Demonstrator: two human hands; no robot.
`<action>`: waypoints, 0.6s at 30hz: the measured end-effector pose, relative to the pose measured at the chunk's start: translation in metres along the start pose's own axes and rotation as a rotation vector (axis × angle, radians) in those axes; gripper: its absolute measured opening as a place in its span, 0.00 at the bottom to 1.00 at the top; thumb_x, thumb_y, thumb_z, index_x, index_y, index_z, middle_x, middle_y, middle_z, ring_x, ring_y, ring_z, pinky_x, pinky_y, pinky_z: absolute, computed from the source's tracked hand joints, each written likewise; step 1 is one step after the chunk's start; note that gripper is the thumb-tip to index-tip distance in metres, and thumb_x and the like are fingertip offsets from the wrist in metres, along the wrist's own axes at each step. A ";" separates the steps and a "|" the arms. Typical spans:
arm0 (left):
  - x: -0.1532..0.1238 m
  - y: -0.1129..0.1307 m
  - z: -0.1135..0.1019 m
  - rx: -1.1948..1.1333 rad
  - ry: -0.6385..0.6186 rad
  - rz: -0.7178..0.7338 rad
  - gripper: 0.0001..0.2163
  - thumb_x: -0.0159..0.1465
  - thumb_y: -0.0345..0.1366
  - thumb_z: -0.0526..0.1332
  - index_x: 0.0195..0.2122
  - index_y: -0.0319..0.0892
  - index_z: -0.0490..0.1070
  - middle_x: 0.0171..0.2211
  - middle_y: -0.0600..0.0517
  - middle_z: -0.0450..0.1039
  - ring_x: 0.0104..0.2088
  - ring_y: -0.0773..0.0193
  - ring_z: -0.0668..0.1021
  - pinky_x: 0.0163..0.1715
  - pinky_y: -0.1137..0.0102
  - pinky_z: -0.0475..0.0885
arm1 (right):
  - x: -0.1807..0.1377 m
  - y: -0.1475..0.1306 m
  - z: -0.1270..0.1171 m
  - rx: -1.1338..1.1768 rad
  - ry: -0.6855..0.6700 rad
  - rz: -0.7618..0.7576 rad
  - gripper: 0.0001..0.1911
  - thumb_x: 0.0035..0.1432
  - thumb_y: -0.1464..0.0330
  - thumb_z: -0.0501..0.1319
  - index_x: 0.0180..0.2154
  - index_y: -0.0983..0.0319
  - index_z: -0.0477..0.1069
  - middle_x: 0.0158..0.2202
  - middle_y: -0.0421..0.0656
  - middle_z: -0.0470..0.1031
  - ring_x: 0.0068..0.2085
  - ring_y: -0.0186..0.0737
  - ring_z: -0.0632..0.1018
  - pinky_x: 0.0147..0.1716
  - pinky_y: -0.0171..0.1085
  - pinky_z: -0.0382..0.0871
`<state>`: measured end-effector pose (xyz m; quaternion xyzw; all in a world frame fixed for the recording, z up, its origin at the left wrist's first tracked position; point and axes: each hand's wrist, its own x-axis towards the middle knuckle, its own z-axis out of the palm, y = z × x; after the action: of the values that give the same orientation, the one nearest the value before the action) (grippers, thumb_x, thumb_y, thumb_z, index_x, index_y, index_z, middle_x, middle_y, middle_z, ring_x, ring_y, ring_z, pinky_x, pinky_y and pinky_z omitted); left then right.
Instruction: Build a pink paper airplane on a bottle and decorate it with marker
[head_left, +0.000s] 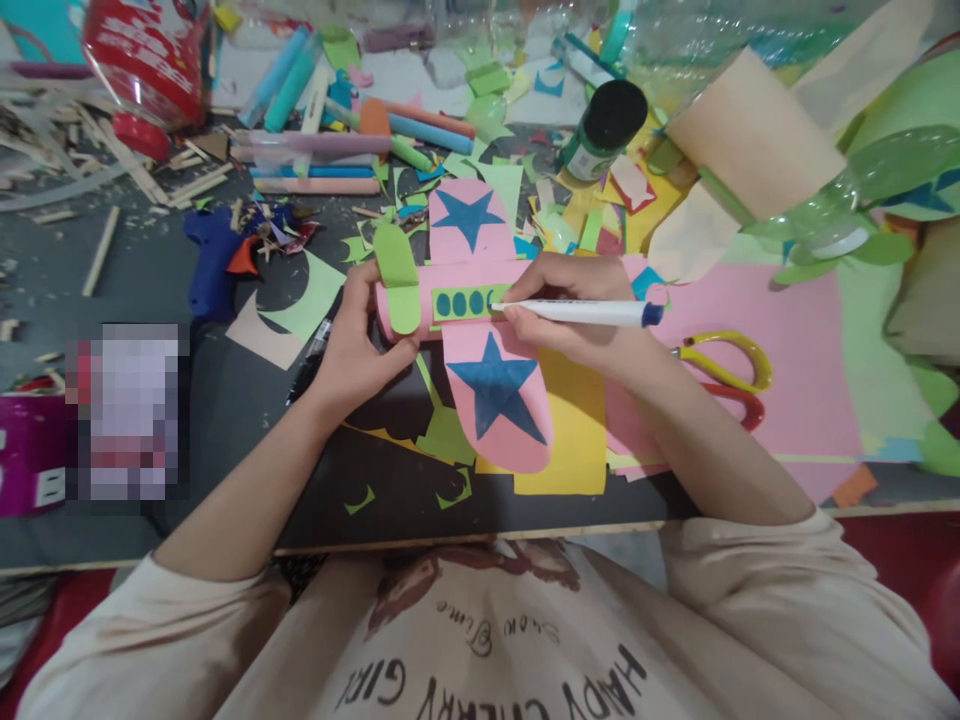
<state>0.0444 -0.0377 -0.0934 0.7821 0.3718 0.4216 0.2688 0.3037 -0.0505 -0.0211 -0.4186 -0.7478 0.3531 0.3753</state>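
A pink paper airplane model [427, 277] lies in front of me, with a blue star on each wing and a green paper propeller [397, 280] at its left end. My left hand [360, 340] is closed around that end, thumb and fingers on either side of the body. Held in my right hand [570, 300] is a white marker [585, 313] with a blue end. Its tip touches a green strip [450, 304] on the body, at the last of several blue ovals; this one is only partly coloured.
Yellow-and-red scissors [731, 375] lie on pink paper right of my right forearm. A blue glue gun [214, 260], paper scraps and several markers [315, 145] spread left and behind. A dark-capped bottle [607, 125] stands at the back, near a clear plastic bottle [840, 205].
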 end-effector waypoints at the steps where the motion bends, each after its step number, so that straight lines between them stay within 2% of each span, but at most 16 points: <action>1: 0.000 0.000 0.000 0.002 0.003 -0.002 0.26 0.63 0.47 0.64 0.59 0.49 0.59 0.50 0.47 0.67 0.51 0.53 0.75 0.50 0.58 0.73 | 0.000 -0.001 0.000 0.002 -0.010 0.008 0.09 0.56 0.69 0.65 0.26 0.58 0.67 0.24 0.38 0.74 0.25 0.35 0.72 0.25 0.38 0.65; 8: -0.001 0.000 0.001 0.008 0.022 -0.030 0.26 0.63 0.49 0.64 0.59 0.51 0.59 0.49 0.48 0.66 0.49 0.55 0.75 0.49 0.59 0.74 | 0.002 -0.004 -0.002 0.044 -0.003 0.064 0.09 0.52 0.72 0.64 0.24 0.59 0.65 0.23 0.37 0.73 0.24 0.33 0.71 0.23 0.36 0.61; 13: -0.001 0.001 -0.001 -0.021 -0.023 -0.043 0.28 0.63 0.51 0.65 0.60 0.52 0.57 0.51 0.48 0.67 0.51 0.54 0.75 0.50 0.57 0.75 | 0.002 0.000 -0.001 0.000 0.129 0.039 0.09 0.57 0.67 0.65 0.27 0.56 0.66 0.24 0.38 0.72 0.25 0.36 0.71 0.24 0.38 0.65; 18: -0.001 0.004 0.000 0.011 -0.001 -0.095 0.29 0.60 0.52 0.65 0.59 0.52 0.59 0.51 0.47 0.68 0.53 0.49 0.75 0.53 0.52 0.74 | 0.001 0.000 0.001 0.030 0.082 0.051 0.08 0.59 0.63 0.64 0.29 0.57 0.68 0.25 0.38 0.73 0.25 0.36 0.72 0.24 0.38 0.69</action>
<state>0.0452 -0.0412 -0.0907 0.7653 0.4106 0.4061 0.2843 0.3022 -0.0503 -0.0216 -0.4459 -0.7156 0.3561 0.4028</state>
